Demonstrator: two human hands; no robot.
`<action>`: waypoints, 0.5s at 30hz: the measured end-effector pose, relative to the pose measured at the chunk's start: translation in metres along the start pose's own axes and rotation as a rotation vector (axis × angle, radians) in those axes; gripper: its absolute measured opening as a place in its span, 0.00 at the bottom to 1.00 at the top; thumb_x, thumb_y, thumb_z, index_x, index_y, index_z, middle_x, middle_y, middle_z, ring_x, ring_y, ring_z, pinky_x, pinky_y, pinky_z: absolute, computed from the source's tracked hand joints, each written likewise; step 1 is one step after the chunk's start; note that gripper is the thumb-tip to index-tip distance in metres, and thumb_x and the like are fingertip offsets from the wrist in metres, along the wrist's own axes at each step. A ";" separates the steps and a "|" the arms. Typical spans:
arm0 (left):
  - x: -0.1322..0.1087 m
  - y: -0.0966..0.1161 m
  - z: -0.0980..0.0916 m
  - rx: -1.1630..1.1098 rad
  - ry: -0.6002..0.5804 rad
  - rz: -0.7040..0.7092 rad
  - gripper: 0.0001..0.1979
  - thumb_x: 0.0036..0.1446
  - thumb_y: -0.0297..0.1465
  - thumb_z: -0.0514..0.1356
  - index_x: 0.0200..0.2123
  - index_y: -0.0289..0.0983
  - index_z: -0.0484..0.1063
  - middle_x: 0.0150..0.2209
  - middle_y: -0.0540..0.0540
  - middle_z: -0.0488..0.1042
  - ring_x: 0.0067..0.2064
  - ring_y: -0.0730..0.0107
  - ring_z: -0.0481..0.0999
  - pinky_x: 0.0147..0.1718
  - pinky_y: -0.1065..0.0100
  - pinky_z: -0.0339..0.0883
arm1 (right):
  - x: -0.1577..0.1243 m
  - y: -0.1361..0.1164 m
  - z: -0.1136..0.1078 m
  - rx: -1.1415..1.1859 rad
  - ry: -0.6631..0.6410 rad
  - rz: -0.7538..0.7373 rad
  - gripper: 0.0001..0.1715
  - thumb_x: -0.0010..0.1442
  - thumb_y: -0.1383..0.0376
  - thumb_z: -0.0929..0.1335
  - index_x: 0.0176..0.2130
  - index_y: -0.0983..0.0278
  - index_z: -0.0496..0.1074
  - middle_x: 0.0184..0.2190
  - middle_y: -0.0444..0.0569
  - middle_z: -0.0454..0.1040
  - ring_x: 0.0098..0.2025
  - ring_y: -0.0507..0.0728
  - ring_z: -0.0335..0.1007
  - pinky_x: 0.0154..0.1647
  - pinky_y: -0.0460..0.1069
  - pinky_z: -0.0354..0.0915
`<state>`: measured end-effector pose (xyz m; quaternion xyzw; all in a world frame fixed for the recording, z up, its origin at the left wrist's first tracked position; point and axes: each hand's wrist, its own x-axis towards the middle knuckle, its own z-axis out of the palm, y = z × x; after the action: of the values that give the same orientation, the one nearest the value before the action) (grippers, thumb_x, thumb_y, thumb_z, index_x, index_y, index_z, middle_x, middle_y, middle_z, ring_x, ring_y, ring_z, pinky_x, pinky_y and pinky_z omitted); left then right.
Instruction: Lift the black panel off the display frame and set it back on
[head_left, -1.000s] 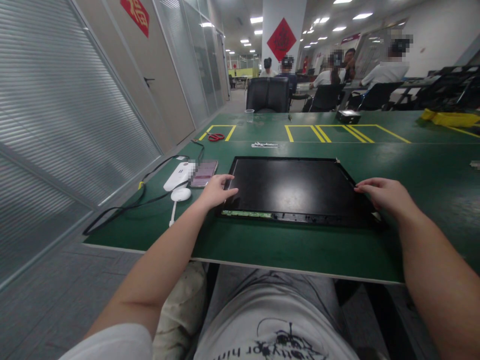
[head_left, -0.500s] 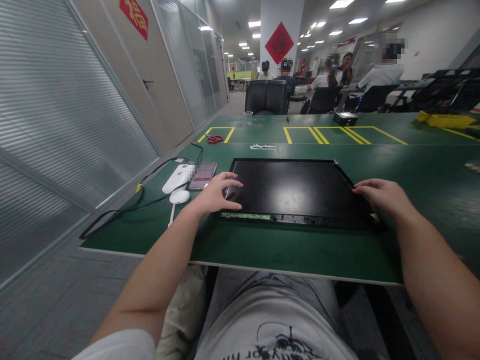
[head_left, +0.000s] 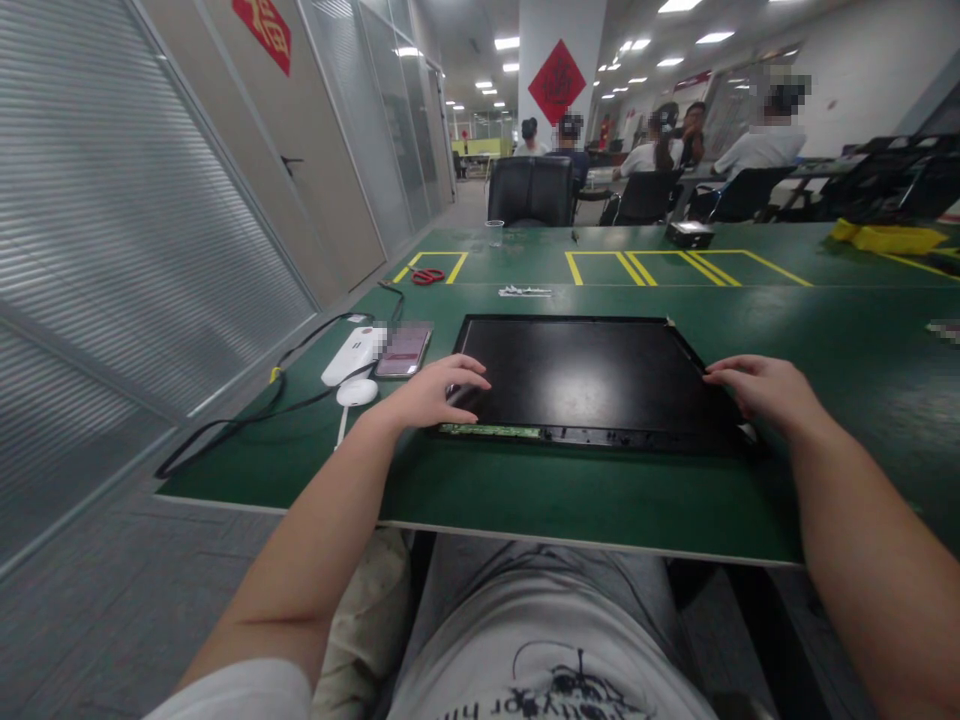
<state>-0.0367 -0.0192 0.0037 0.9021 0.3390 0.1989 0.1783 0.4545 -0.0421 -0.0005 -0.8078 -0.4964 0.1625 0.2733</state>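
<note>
A black flat display panel (head_left: 570, 370) lies face up on the green table, with a raised rim round it and a strip of green circuit board (head_left: 491, 432) along its near left edge. Over the panel's left edge rests my left hand (head_left: 439, 393), thumb and fingers spread apart. My right hand (head_left: 765, 390) has its thumb and fingertips pinched on the rim at the right edge. A small pale piece (head_left: 746, 432) shows at the near right corner, partly beneath that hand.
Left of the panel are a phone (head_left: 403, 350), a white device (head_left: 354, 355), a round white puck (head_left: 357, 392) and black cable. Farther back lie red scissors (head_left: 427, 277), white strips (head_left: 525, 292), a plastic cup (head_left: 494, 233) and a black box (head_left: 690, 235). Several people sit beyond.
My left hand's fingers and thumb have shifted slightly and come a little closer together at the left edge. The right hand stays at the right rim, and the panel looks unmoved.
</note>
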 end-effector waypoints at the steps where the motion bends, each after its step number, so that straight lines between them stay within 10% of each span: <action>1: 0.000 0.001 0.001 -0.004 -0.002 0.005 0.21 0.52 0.35 0.72 0.50 0.40 0.79 0.58 0.40 0.72 0.59 0.54 0.74 0.61 0.55 0.66 | 0.000 0.000 0.000 0.019 -0.004 0.023 0.19 0.52 0.57 0.71 0.42 0.63 0.81 0.15 0.42 0.66 0.18 0.54 0.63 0.25 0.50 0.62; 15: 0.003 0.013 0.004 -0.037 0.012 0.073 0.18 0.54 0.28 0.68 0.49 0.39 0.79 0.55 0.41 0.76 0.55 0.57 0.77 0.57 0.58 0.69 | -0.002 -0.003 -0.002 0.016 -0.010 0.031 0.20 0.50 0.57 0.70 0.41 0.63 0.81 0.15 0.43 0.68 0.17 0.54 0.63 0.26 0.50 0.62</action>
<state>-0.0254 -0.0275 0.0066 0.9091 0.3034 0.2171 0.1855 0.4529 -0.0436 0.0031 -0.8123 -0.4839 0.1748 0.2748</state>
